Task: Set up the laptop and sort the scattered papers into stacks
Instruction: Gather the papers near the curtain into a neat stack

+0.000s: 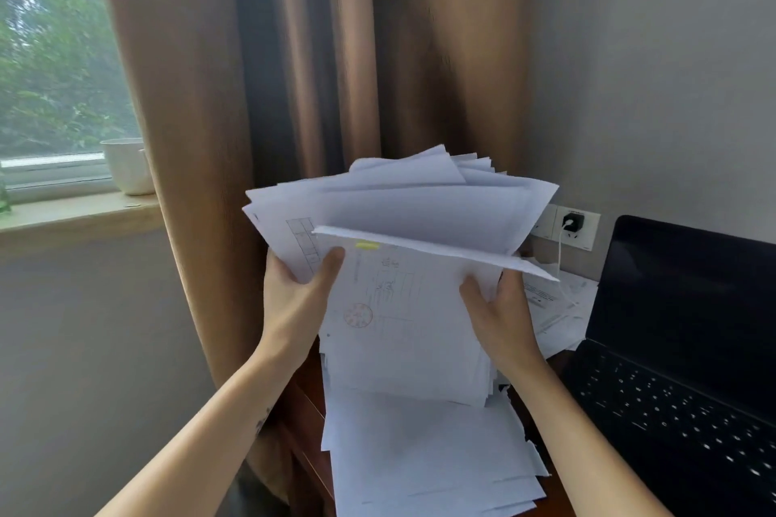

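I hold a thick bundle of white papers (403, 306) upright above the desk. My left hand (296, 294) grips its left edge, thumb across the front sheet. My right hand (497, 317) grips the right edge. The upper sheets flop forward over the front page, which bears a red stamp and a yellow mark. Below the bundle lies a flat stack of papers (424, 458) on the dark wooden desk (308, 445). More loose papers (558, 306) lie behind, against the wall. An open black laptop (688, 348) with a dark screen stands at the right.
A brown curtain (327, 55) hangs behind the desk. A wall socket with a black charger and white cable (570, 222) sits left of the laptop screen. A white mug (128, 166) stands on the windowsill (75, 216) at the left.
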